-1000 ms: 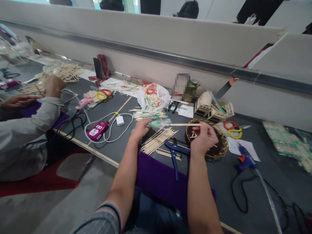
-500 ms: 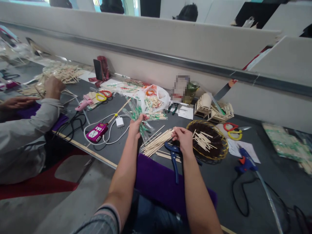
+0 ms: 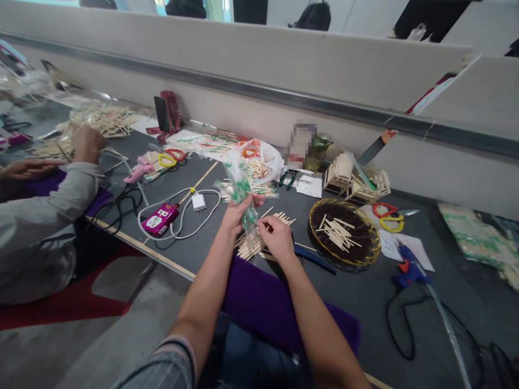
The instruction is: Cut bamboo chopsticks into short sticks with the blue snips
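My left hand (image 3: pixel 243 212) is closed around a bunch of clear plastic wrappers (image 3: pixel 239 181) with green print, held upright above the table. At the lower right edge of the bunch, my right hand (image 3: pixel 276 235) pinches the wrappers between thumb and fingers. Beneath both hands lies a pile of thin wooden sticks (image 3: pixel 248 249), partly covered by them. A blue-handled cutter (image 3: pixel 314 258) rests right of my right wrist, its head hidden behind the hand. Over the near table edge and my lap lies a purple cloth (image 3: pixel 255 294).
Short stick pieces lie in a yellow-rimmed basket (image 3: pixel 377 246) on the right. Scissors (image 3: pixel 390 219) and a blue glue gun (image 3: pixel 409 270) are beyond it. A magenta power box (image 3: pixel 160 220) with a white cable sits left. A co-worker's hand (image 3: pixel 87 143) works at far left.
My right hand has moved left from the right end of the stick pile to the wrappers. My left hand has shifted slightly right, and the wrappers now stand more upright.
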`<control>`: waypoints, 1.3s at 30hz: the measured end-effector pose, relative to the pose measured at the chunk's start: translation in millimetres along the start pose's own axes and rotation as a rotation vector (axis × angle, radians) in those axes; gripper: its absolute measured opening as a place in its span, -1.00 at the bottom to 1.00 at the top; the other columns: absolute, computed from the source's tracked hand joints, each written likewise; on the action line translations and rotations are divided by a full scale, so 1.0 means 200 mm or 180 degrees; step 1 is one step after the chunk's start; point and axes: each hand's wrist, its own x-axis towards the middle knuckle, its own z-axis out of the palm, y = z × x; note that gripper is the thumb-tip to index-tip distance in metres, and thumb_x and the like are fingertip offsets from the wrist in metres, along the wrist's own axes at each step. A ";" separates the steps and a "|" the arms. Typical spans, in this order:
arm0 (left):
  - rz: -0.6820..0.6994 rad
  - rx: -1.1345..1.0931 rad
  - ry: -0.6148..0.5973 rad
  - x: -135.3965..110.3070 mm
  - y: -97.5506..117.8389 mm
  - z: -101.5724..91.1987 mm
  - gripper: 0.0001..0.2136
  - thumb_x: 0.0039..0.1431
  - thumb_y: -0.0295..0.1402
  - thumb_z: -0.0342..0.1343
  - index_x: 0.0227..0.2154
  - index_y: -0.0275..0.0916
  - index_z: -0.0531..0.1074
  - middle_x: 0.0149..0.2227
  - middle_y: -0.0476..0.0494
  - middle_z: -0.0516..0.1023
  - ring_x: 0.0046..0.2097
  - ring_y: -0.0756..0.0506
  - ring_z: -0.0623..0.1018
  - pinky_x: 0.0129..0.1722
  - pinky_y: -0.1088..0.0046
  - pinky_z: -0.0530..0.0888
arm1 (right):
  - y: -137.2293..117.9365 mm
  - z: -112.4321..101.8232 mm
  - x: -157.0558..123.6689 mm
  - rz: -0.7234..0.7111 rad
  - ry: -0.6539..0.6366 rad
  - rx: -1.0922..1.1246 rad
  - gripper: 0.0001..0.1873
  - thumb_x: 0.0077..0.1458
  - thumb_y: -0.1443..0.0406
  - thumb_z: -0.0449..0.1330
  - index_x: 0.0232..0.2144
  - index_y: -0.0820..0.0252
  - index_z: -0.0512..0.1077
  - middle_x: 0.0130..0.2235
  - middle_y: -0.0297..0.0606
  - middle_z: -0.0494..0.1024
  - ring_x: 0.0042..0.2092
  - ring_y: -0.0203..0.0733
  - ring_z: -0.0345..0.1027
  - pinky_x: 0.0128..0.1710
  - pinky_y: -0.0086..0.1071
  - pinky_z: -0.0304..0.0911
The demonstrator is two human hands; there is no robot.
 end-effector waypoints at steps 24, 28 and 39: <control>0.0128 0.5529 0.0418 0.26 -0.09 -0.12 -0.84 0.12 -0.38 0.09 -0.22 -0.15 0.48 -0.07 -0.20 0.45 -0.07 -0.20 0.49 -0.26 0.39 0.33 | 0.12 -0.15 0.04 0.0428 0.0182 0.0470 -0.63 0.10 0.05 0.09 -0.52 0.19 0.44 -0.58 -0.40 0.39 -0.50 -0.31 0.21 -0.45 -0.45 0.09; 0.0268 0.5630 0.0401 0.26 -0.09 -0.13 -0.75 0.10 -0.55 -0.02 -0.24 -0.15 0.48 -0.08 -0.20 0.45 -0.04 -0.18 0.47 -0.24 0.40 0.32 | 0.13 -0.15 0.04 0.0430 0.0227 0.0484 -0.64 0.11 0.05 0.09 -0.51 0.19 0.45 -0.58 -0.40 0.40 -0.50 -0.31 0.22 -0.45 -0.45 0.10; 0.0887 0.3101 0.1038 0.19 0.03 -0.04 -0.79 0.15 -0.34 0.07 -0.15 -0.20 0.39 -0.27 -0.16 0.55 -0.24 -0.14 0.52 -0.32 0.43 0.36 | 0.14 -0.15 0.04 0.0440 0.0323 0.0525 -0.62 0.11 0.03 0.09 -0.49 0.19 0.44 -0.56 -0.39 0.39 -0.50 -0.32 0.20 -0.45 -0.46 0.11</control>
